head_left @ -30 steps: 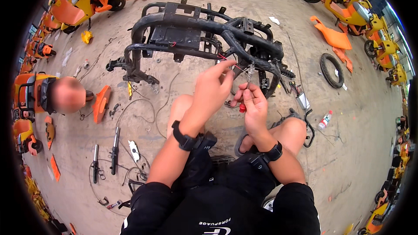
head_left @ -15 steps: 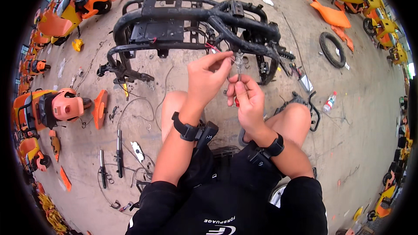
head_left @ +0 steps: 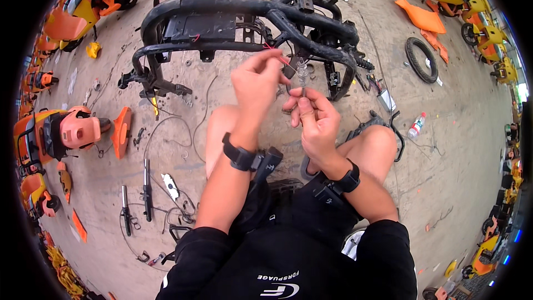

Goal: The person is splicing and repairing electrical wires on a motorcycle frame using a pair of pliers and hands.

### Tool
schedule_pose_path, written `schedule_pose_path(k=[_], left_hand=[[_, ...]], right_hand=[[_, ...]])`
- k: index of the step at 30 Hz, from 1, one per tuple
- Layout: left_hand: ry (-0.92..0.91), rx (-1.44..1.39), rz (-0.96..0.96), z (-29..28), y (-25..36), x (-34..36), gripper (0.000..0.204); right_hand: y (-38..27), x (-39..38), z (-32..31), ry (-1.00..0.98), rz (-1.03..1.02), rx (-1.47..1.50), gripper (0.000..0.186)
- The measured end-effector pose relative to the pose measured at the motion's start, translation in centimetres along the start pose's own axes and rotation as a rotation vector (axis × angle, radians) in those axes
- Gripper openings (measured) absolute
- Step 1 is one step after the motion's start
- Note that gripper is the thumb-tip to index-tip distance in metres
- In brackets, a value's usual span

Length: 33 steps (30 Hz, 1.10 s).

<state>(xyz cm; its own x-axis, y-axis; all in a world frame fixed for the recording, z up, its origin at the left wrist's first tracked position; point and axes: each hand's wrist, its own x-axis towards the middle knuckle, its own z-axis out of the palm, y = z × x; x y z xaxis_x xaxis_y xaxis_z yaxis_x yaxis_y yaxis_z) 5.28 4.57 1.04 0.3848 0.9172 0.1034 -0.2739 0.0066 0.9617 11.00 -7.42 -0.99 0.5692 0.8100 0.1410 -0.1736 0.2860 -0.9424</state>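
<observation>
- Right hand [head_left: 317, 115] pinches a thin, dark, rod-like stem [head_left: 303, 92] between thumb and fingertips, the stem standing nearly upright.
- Above that pinch, at twelve o'clock, a crinkled, silvery-clear bundle [head_left: 302, 72] rises in line with the stem; whether the two are joined or merely touching I cannot tell.
- Left hand [head_left: 256, 80] sits at ten o'clock from the right, thumb and fingers drawn close beside a thin red wire [head_left: 286, 61]; whether they pinch it I cannot tell.
- Step in hand, as I judge it: fine two-handed work on the bundle and wire, the right hand steadying and the left managing the wire's end.
- The next move seems to call for a firm right pinch, light left fingertips and slack in the wire.
- From ten to one o'clock beyond the hands lies a black, tubular metal vehicle frame [head_left: 222, 4], the wire running close to its near side.
- Farther out, a black rubber tyre [head_left: 410, 58] lies at two o'clock, a clear plastic bottle with a red cap [head_left: 416, 125] at three, and a curved orange plastic panel [head_left: 121, 133] at nine.
</observation>
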Motion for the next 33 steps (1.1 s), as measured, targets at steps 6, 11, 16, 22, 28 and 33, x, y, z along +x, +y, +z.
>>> schedule_pose_path(k=[6, 11, 16, 22, 28, 33], left_hand=[[-0.186, 0.181, 0.188, -0.7, -0.5, -0.8, 0.02], [-0.188, 0.193, 0.21, -0.5, -0.4, -1.2, 0.017], [-0.104, 0.252, 0.211, 0.1, -0.2, -1.5, 0.013], [-0.036, 0.264, 0.17, 0.6, -0.5, -1.5, 0.013], [-0.026, 0.205, 0.152, -0.2, -0.9, 0.0, 0.017], [-0.098, 0.216, 0.208, -0.4, -0.3, -1.1, 0.016]], right_hand=[[-0.1, -0.1, -0.4, -0.011, 0.026, 0.063, 0.021], [0.1, -0.1, -0.2, -0.013, 0.003, 0.072, 0.02], [0.2, -0.3, -0.2, -0.013, -0.006, 0.056, 0.019], [0.5, -0.4, -0.4, -0.002, -0.016, 0.077, 0.018], [0.6, -0.6, -0.5, -0.012, -0.013, 0.001, 0.019], [0.2, -0.3, -0.6, 0.002, -0.013, 0.004, 0.019]])
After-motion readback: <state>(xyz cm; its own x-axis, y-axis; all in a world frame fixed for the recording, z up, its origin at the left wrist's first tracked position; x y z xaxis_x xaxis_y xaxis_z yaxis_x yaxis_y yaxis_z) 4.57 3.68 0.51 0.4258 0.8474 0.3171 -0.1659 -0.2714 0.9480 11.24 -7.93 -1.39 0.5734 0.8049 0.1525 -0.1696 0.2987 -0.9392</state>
